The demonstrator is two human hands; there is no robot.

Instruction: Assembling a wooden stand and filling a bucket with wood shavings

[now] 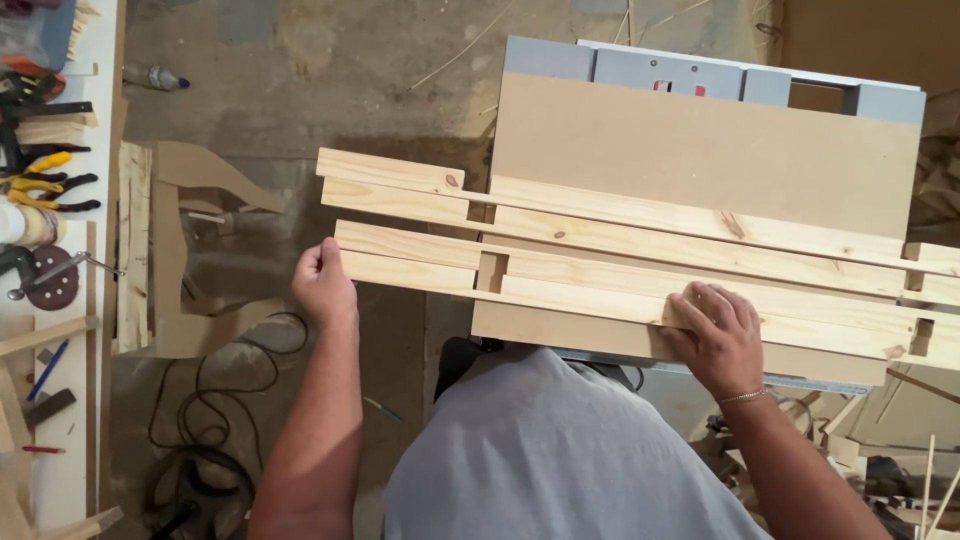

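Slats (620,262) (right ends cut off), left hand (322,285) gripping

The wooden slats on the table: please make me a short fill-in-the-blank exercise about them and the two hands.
1. The left hand grips the ____ of the nearest wooden slat.
2. The right hand lies flat on the same slat and wears a thin ____ at the wrist.
3. The wooden slats rest on a brown board and stick out past its ____ edge.
4. On the floor under the left forearm lies a black ____.

Missing words: end; bracelet; left; cable
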